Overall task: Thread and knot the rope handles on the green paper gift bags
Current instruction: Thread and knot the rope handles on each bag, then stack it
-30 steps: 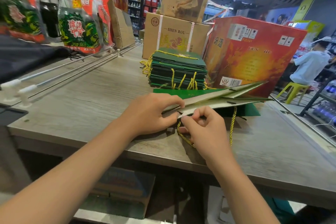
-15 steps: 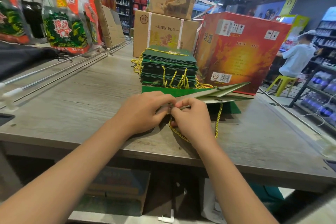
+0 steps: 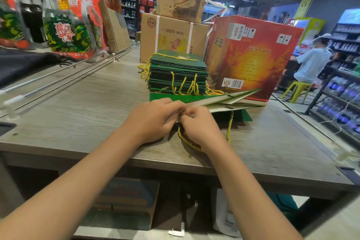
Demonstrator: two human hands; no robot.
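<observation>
hands: left hand [image 3: 155, 117] and right hand [image 3: 200, 126] both pinched on the rope [image 3: 188, 141] at the bag [image 3: 220, 101] mouth
risk: loose knot — rope slips back through the hole

Brown carton [image 3: 173, 39]: "SHEN ROU". Red box [image 3: 251, 58]: "汾酒" (sticker "FJ0191"). Green pkg [image 3: 68, 37]: "22".

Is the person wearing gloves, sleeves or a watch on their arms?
No. Both the left hand and the right hand are bare, with no gloves, rings or watch showing. Both forearms are uncovered as far as the picture shows, with no sleeves in sight.
</observation>
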